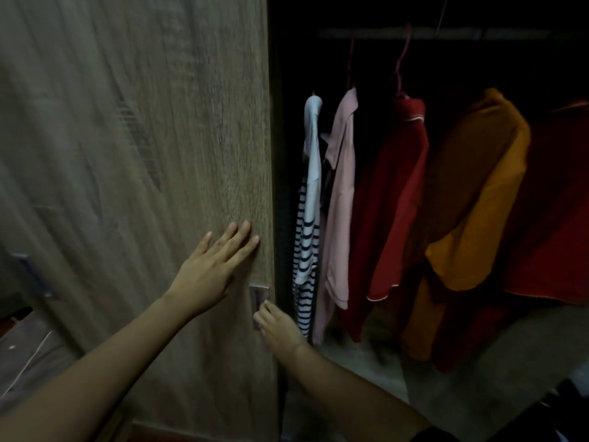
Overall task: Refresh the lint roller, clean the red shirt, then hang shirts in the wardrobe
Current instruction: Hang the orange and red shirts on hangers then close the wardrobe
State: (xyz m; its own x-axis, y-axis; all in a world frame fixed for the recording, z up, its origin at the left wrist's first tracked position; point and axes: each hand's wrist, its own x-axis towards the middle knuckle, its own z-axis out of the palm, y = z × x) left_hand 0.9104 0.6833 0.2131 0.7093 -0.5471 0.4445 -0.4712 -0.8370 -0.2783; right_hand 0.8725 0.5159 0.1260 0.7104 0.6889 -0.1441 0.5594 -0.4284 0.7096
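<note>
Wood-grain sliding wardrobe door (137, 154) takes both hands: the left hand (210, 269) lies flat and spread on the panel, while the right hand (279, 323) pinches the small metal handle (257, 301) at its edge. Beyond, the dark red collared shirt (392, 212) already hangs on the rail between a pale pink shirt (341, 199) and an orange shirt (475, 193), so this looks like the closing step; next, a steady sideways push.

You are looking at five shirts hanging in the wardrobe: one striped white shirt (307, 218), one pink shirt (341, 199), two red shirts (393, 199) (554, 218), and one orange shirt (478, 193). One wooden door (134, 148) is showing, with one handle (257, 296). Two hands (213, 269) (280, 325) are showing.
</note>
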